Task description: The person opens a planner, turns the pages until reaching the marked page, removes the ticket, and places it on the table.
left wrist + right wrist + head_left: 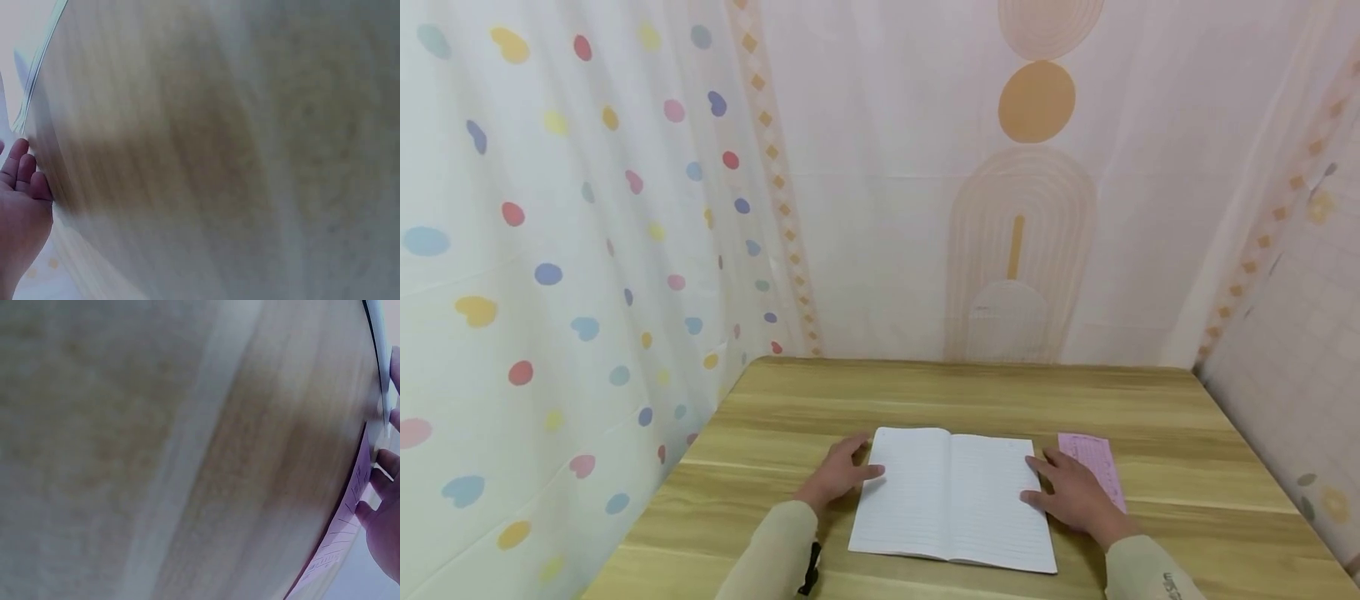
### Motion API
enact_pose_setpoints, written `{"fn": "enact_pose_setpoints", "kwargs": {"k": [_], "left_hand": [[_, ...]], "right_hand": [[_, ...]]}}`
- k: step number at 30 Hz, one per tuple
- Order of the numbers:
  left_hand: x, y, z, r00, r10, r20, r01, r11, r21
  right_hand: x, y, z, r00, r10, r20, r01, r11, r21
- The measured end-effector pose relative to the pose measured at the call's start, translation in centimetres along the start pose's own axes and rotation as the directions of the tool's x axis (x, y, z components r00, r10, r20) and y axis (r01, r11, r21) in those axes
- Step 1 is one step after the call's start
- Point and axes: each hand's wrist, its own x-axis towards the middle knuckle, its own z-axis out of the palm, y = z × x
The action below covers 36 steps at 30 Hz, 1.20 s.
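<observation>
An open notebook [951,500] with blank lined pages lies flat on the wooden table. At its left edge is my left hand [841,475], the thumb over the page margin and the fingers loosely spread beside the upper left corner. My right hand [1071,492] rests at the opposite edge, its thumb and index fingertip over the right page. Under and beside that hand lies a pink sheet [1093,462] with writing on it, partly covered by the hand. In the right wrist view, fingertips lie close to the pink sheet [337,534]. Neither hand grips anything.
The wooden table [925,396] reaches back to a pale patterned curtain [880,208]. A curtain with coloured dots [580,250] hangs along the left side, and another pale curtain [1300,333] along the right.
</observation>
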Motion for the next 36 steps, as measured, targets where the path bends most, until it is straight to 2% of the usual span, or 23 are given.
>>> {"fn": "enact_pose_setpoints", "kwargs": {"k": [7, 13, 18, 23, 29, 33, 36], "left_hand": [[0.6, -0.3, -0.1, 0.999, 0.007, 0.032, -0.008, 0.999, 0.032], [0.7, -0.5, 0.1, 0.999, 0.012, 0.034, -0.014, 0.999, 0.051], [0.7, -0.2, 0.3, 1.000, 0.004, 0.031, -0.007, 0.993, 0.118], [0.6, 0.3, 0.3, 0.999, -0.009, 0.032, 0.006, 0.994, 0.112], [0.8, 1.0, 0.9, 0.998, -0.037, 0.058, 0.035, 0.999, 0.039], [0.9, 1.7, 1.6, 0.993, -0.023, 0.114, 0.037, 0.992, -0.123], [0.8, 2.3, 2.2, 0.988, 0.017, 0.155, 0.025, 0.964, -0.265]], "right_hand": [[-0.1, 0.1, 0.0, 1.000, -0.016, -0.010, 0.016, 1.000, -0.014], [-0.1, 0.0, 0.0, 0.999, -0.027, -0.022, 0.026, 0.999, -0.020], [-0.1, 0.1, 0.1, 1.000, -0.017, -0.017, 0.017, 1.000, -0.016], [-0.1, 0.0, 0.0, 1.000, -0.017, -0.016, 0.017, 1.000, -0.008], [-0.2, -0.3, -0.1, 1.000, -0.021, -0.014, 0.021, 1.000, -0.011], [-0.2, -0.3, -0.1, 0.999, -0.028, -0.018, 0.028, 1.000, -0.013], [-0.2, -0.2, 0.0, 0.999, -0.028, -0.020, 0.028, 1.000, -0.013]]}}
